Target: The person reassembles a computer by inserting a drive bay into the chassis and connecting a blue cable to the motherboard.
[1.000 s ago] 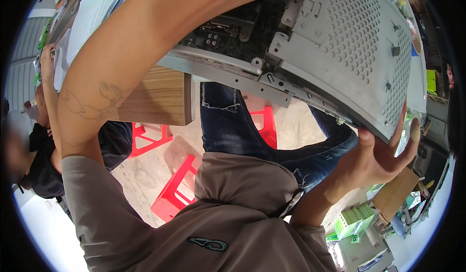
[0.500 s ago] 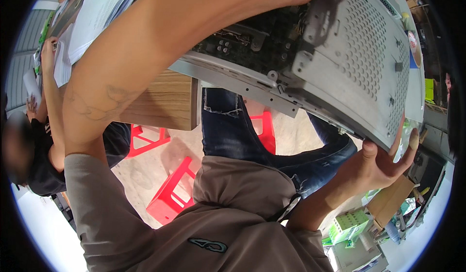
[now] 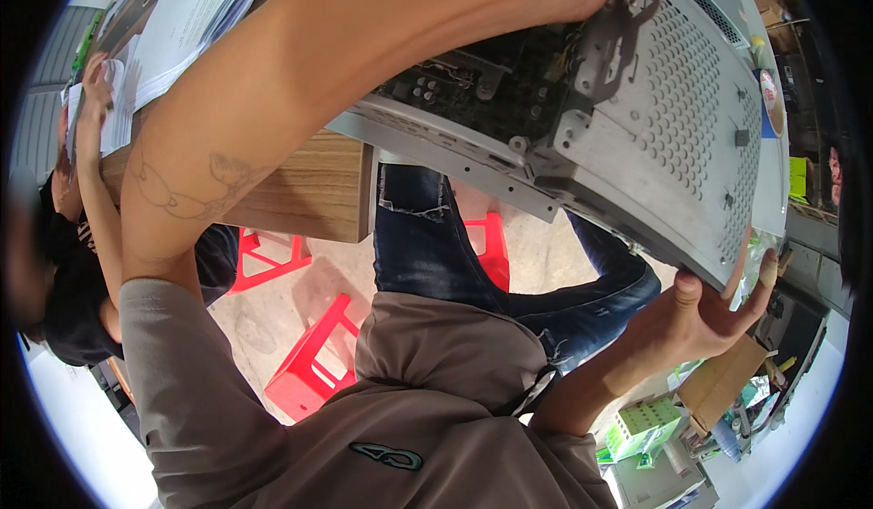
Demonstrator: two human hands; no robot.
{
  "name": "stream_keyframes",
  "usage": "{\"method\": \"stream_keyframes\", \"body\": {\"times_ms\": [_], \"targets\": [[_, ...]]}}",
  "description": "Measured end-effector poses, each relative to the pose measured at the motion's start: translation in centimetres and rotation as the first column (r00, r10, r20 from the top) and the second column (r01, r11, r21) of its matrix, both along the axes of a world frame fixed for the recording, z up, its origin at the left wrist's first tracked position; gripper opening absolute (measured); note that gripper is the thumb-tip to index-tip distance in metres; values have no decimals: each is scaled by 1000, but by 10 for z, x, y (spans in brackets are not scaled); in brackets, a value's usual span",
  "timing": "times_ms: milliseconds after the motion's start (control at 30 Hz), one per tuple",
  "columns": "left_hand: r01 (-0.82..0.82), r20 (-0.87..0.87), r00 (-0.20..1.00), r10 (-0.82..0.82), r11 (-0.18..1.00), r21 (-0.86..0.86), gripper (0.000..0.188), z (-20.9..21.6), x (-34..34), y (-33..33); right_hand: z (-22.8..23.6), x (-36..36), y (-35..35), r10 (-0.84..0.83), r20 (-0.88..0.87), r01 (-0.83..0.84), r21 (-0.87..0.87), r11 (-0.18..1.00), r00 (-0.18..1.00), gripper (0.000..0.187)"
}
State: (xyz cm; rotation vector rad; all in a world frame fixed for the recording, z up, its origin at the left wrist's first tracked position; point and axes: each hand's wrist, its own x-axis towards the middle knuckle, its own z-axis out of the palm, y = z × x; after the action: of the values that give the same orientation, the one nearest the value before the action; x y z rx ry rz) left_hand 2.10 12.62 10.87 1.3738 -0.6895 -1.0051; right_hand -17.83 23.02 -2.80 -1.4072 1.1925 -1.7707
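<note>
Wooden table (image 3: 300, 202), right hand (image 3: 711, 316) half-curled, gripping metal chassis (image 3: 696, 114)

Silver-grey metal panel (image 3: 680, 123) with dotted pattern, brown wood-grain table (image 3: 309, 191), red stools (image 3: 296, 382), blue jeans (image 3: 420, 250).

A wood-grained surface (image 3: 305, 200) ends in a squared corner left of centre, its brown side facing the lower part of the frame. Below it spreads a pale, mottled floor (image 3: 532, 245), with a soft shadow left of centre. Red plastic stools (image 3: 296, 386) stand there, two toward the left and one near the middle. Grey ribbed panelling (image 3: 45, 132) lines the left edge; dark shelves (image 3: 814, 100) fill the right. Bright white light washes both lower corners.
</note>
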Motion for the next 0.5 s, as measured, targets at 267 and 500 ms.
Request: {"method": "stream_keyframes", "body": {"times_ms": [267, 500], "targets": [[411, -9, 863, -505, 714, -567, 23, -49, 38, 13, -2, -2, 3, 21, 7, -21, 37, 999, 1000, 99], [406, -20, 882, -471, 780, -476, 24, -39, 34, 19, -8, -6, 2, 83, -37, -85, -42, 996, 996, 88]]}}
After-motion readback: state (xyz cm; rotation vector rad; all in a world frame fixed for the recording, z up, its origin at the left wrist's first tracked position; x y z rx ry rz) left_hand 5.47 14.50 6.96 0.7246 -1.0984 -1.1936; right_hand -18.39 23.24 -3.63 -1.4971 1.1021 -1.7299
